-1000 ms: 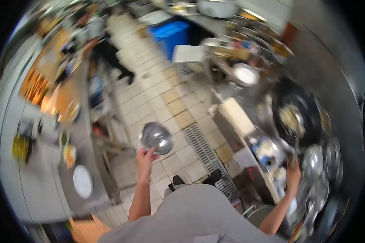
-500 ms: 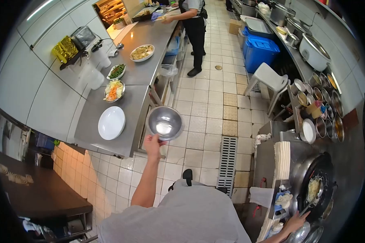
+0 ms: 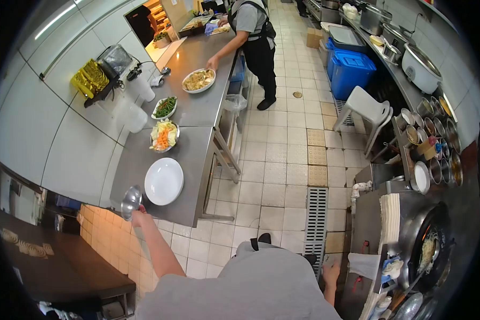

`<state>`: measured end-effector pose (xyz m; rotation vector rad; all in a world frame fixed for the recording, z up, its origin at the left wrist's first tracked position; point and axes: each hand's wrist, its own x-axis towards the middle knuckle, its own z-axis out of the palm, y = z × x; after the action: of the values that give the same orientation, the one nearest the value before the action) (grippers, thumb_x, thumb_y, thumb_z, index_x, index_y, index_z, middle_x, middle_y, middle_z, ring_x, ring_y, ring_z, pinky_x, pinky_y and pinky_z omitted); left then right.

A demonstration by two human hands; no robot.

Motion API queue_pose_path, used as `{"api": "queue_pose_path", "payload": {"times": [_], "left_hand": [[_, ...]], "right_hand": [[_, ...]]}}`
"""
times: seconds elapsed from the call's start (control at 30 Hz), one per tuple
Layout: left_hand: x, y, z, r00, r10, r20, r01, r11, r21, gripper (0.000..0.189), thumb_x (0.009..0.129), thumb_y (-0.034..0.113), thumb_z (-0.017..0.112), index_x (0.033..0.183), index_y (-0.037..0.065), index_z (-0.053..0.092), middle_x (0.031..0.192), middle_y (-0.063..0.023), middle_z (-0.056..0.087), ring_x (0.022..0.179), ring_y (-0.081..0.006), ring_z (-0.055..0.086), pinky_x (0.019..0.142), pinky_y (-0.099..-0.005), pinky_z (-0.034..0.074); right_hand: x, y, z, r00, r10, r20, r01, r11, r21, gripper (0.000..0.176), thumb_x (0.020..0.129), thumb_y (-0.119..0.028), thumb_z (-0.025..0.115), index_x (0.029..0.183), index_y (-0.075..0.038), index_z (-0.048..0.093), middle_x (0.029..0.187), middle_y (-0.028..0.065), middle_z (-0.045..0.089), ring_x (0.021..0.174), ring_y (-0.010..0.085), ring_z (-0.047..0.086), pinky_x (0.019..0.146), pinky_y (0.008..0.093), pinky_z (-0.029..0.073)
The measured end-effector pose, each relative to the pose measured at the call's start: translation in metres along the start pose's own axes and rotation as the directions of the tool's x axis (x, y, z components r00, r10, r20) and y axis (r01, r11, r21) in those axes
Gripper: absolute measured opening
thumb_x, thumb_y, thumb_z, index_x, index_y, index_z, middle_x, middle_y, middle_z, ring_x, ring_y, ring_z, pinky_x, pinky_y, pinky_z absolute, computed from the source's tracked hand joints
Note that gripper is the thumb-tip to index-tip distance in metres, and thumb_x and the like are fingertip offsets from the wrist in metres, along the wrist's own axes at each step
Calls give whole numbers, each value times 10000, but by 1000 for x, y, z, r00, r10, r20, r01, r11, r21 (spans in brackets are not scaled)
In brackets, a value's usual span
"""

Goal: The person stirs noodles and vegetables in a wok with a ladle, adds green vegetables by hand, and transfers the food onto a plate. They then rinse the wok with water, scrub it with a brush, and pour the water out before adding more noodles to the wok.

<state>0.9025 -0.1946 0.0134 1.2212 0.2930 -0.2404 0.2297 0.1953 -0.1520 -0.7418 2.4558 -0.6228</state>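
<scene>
My left hand [image 3: 139, 216] grips the rim of a shiny metal bowl [image 3: 130, 201], which is tilted beside the near left corner of the steel counter. Just right of the bowl lies a white plate [image 3: 164, 181] with nothing on it. My right hand [image 3: 331, 271] hangs beside the stove front, holding nothing, its fingers loosely apart. Farther right, a black wok [image 3: 444, 234] contains pale shredded food [image 3: 428, 250]. A long-handled cooking utensil [image 3: 413, 284] leans in the wok, its handle out over the stove edge.
On the steel counter [image 3: 194, 152] stand cut vegetables [image 3: 164, 135], a dish of green beans [image 3: 166, 108] and a dish of cooked food [image 3: 198, 80], touched by a co-worker's hand [image 3: 212, 63]. A white chair [image 3: 364, 109], blue bin [image 3: 352, 72] and seasoning pots [image 3: 434, 168] line the right. A drain grate [image 3: 316, 218] crosses the floor.
My left hand has carried the metal bowl leftward past the white plate. My right hand has let go of the utensil and left the wok. The co-worker has reached to the cooked dish.
</scene>
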Motion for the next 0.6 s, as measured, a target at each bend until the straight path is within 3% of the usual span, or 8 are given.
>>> {"api": "queue_pose_path", "payload": {"times": [0.03, 0.17, 0.27, 0.37, 0.4, 0.43, 0.5, 0.6], "left_hand": [[19, -6, 2, 999, -28, -28, 28, 1000, -15, 108, 853, -7, 550, 888, -103, 514, 749, -122, 621, 526, -202, 577, 471, -285, 518], [37, -12, 3, 930, -165, 329, 197, 978, -68, 396, 894, 144, 607, 1187, -80, 465, 1121, -226, 570, 855, -282, 626, 618, -350, 566], [9, 2, 7, 964, -48, 260, -29, 958, 284, 561, 902, 251, 620, 1312, -52, 385, 1242, -217, 496, 1037, -324, 574, 782, -449, 547], [6, -10, 22, 914, 298, 275, -395, 805, 442, 638, 904, 289, 624, 1373, -41, 344, 1328, -229, 447, 1069, -360, 564, 895, -471, 486], [-29, -3, 25, 844, 449, 294, -536, 681, 498, 639, 911, 275, 618, 1393, -33, 332, 1371, -238, 416, 1073, -367, 565, 900, -459, 481], [-69, 3, 27, 764, 497, 412, -643, 638, 423, 635, 916, 258, 612, 1401, -32, 325, 1391, -241, 397, 1092, -371, 553, 916, -462, 470], [-158, 9, 32, 557, 579, 595, -807, 547, 222, 627, 925, 224, 602, 1418, -31, 311, 1430, -248, 359, 1132, -381, 528, 948, -468, 447], [-226, -23, 35, 59, 682, 729, -986, 155, -64, 624, 921, 154, 594, 1430, -42, 290, 1433, -240, 362, 1211, -368, 472, 1011, -455, 398]], "right_hand": [[-6, 3, 8, 998, 41, 46, -41, 999, -7, 719, 683, -153, 746, 1313, 69, 479, 1045, 274, 629, 1006, 397, 608, 864, 426, 475], [-22, 21, 21, 974, 182, 135, -173, 982, -78, 663, 670, -172, 761, 1240, 78, 533, 1048, 297, 633, 1026, 418, 615, 865, 443, 482], [-27, 26, 12, 987, 161, 27, -159, 986, -56, 587, 667, -168, 760, 1178, 52, 575, 1037, 304, 634, 1026, 425, 616, 852, 448, 492], [-25, 44, -1, 990, 112, -89, -114, 993, -26, 488, 671, -119, 713, 1117, 40, 591, 956, 272, 640, 940, 399, 631, 791, 449, 500], [-21, 28, -20, 984, 74, -160, -79, 996, -28, 470, 675, -98, 692, 1111, 44, 590, 917, 255, 639, 890, 383, 634, 768, 444, 500], [-14, 18, -39, 983, 118, -144, -104, 989, 103, 555, 716, -100, 719, 1199, 110, 542, 1027, 339, 601, 1012, 462, 590, 878, 467, 469], [-17, -21, -90, 935, 126, -331, -65, 980, 189, 537, 766, -59, 675, 1261, 84, 522, 973, 258, 593, 904, 365, 595, 853, 403, 478], [-5, -5, -142, 779, 165, -605, 44, 948, 316, 462, 855, -13, 597, 1300, 69, 506, 1002, 167, 592, 887, 235, 576, 844, 333, 475]]}}
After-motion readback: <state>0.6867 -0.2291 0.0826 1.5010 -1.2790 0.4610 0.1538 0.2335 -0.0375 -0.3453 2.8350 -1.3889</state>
